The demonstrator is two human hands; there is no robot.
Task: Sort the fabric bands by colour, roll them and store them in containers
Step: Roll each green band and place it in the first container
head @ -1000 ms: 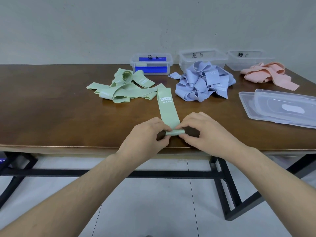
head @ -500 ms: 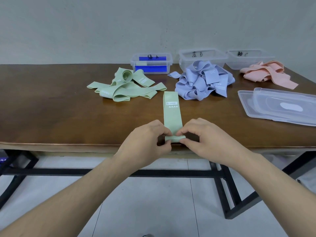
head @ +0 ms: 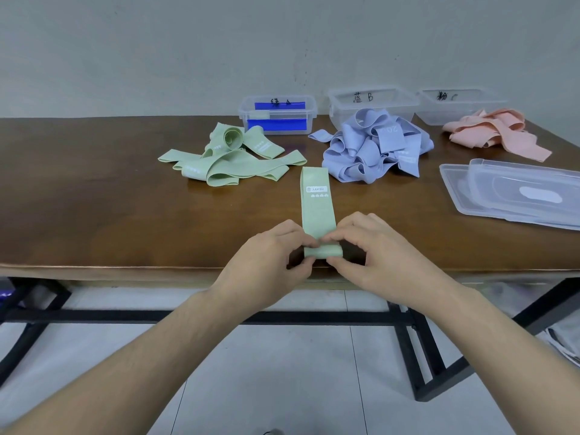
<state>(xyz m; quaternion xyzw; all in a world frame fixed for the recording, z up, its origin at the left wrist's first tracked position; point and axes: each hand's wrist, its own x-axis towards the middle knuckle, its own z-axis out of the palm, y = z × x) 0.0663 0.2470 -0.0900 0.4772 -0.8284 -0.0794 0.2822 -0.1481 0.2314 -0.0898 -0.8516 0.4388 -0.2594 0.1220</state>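
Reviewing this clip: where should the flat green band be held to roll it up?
At the near rolled end of the green band, pinched from both sides, as the left hand and right hand do; it lies flat, running away from the table edge.

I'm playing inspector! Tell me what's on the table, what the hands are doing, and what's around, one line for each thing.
Surface: brown wooden table on a black metal frame.
Job's things: one green band lies flat, its near end rolled. Green pile, blue pile and pink pile lie apart. Three clear boxes stand at the back, hand-marked; the left one holds something blue.
Clutter: clear lids stacked at the right.
Hands: left hand and right hand both pinch the rolled end of the green band.
Cables: nothing seen.
Surroundings: plain grey wall, pale tiled floor.
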